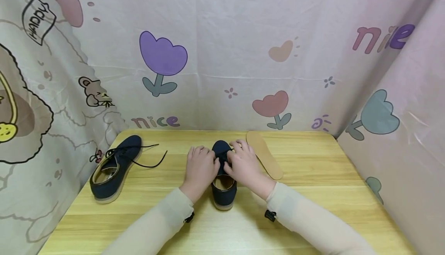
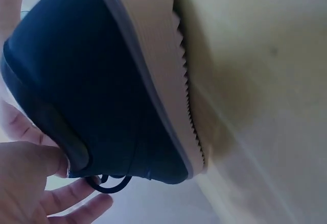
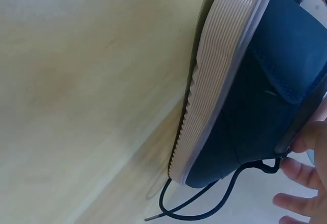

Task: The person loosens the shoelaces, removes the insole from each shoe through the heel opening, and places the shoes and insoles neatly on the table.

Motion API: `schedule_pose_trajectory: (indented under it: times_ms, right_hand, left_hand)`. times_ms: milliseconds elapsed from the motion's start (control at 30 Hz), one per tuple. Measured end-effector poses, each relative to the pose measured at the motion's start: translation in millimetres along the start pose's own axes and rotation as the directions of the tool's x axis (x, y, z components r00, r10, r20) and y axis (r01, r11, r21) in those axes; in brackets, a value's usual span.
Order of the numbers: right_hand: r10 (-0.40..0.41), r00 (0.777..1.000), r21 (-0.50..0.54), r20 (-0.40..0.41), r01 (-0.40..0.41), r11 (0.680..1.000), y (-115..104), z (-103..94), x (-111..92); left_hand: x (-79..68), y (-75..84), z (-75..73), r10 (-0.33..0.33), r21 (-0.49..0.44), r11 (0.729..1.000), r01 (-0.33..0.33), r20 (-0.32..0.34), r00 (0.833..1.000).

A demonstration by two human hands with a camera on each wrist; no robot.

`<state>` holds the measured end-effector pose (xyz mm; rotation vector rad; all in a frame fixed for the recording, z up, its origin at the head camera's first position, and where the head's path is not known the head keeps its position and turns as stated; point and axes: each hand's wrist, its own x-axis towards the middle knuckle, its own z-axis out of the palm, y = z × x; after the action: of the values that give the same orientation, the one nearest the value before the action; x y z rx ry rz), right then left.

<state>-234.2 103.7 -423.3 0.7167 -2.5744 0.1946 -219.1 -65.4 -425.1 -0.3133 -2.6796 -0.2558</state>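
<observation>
A navy lace-up shoe [image 1: 224, 197] stands upright on the table, toe pointing away, between both hands. My left hand [image 1: 201, 166] is at its lacing from the left; in the left wrist view thumb and fingers meet at a loop of black shoelace [image 2: 113, 187] by the eyelet flap. From the right, my right hand [image 1: 246, 166] pinches the lace close to the eyelets, thumb against index finger. A loose lace end [image 3: 194, 217] hangs past the toe in the right wrist view. The fingertips partly hide the lacing in the head view.
The other navy shoe [image 1: 116, 166] stands at the left, its untied laces [image 1: 149, 166] trailing right. A tan insole [image 1: 265, 155] lies just beyond the right hand. Printed curtains [image 1: 215, 54] enclose the wooden table [image 1: 313, 170] at the back and sides.
</observation>
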Motion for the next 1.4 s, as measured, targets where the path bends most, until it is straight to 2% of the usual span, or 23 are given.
schedule_pose_trajectory:
  times_ms: [133,267,400,500,667,800,933,1067,1267,1400]
  right_hand:
    - [0.012,1.0,-0.106,0.0,-0.012,0.994,-2.1,0.3,3.7]
    - [0.015,1.0,-0.229,0.024,-0.009,0.973,-3.7,-1.1,7.2]
    - [0.016,0.998,-0.265,0.061,0.0,0.964,-4.3,-3.0,10.3]
    - [0.052,0.995,-0.247,0.085,-0.029,0.969,-2.7,-3.9,11.3]
    - [0.11,0.986,-0.188,0.126,-0.085,0.978,3.1,-4.9,10.0]
    - [0.155,0.978,-0.083,0.137,-0.145,0.986,10.0,-4.5,7.3]
    - [0.204,0.969,0.008,0.142,-0.207,0.978,17.3,-2.1,3.6]
    - [0.225,0.964,0.056,0.145,-0.235,0.97,21.2,0.6,0.6]
    - [0.222,0.967,0.082,0.126,-0.233,0.969,19.2,-0.5,-2.6]
    - [0.205,0.972,0.102,0.116,-0.217,0.971,16.0,-2.9,-4.1]
  left_hand:
    - [7.2,0.9,-4.4,-0.025,0.047,0.999,0.023,0.041,0.999]
    - [14.1,1.0,-9.1,-0.044,0.066,0.997,0.038,0.084,0.995]
    - [16.1,-3.6,-10.8,-0.077,0.068,0.995,0.068,0.128,0.989]
    - [14.6,-9.8,-10.1,-0.096,0.051,0.995,0.09,0.141,0.985]
    - [10.5,-23.1,-7.5,-0.11,-0.007,0.994,0.112,0.125,0.986]
    - [6.2,-34.1,-6.3,-0.142,-0.072,0.986,0.152,0.128,0.981]
    - [3.2,-41.3,-4.6,-0.149,-0.119,0.979,0.167,0.15,0.977]
    - [1.3,-41.0,-3.5,-0.141,-0.159,0.974,0.16,0.125,0.982]
    - [-0.5,-31.0,-1.8,-0.112,-0.229,0.966,0.119,0.042,0.993]
    - [-0.8,-25.8,-0.8,-0.103,-0.237,0.966,0.106,0.025,0.994]
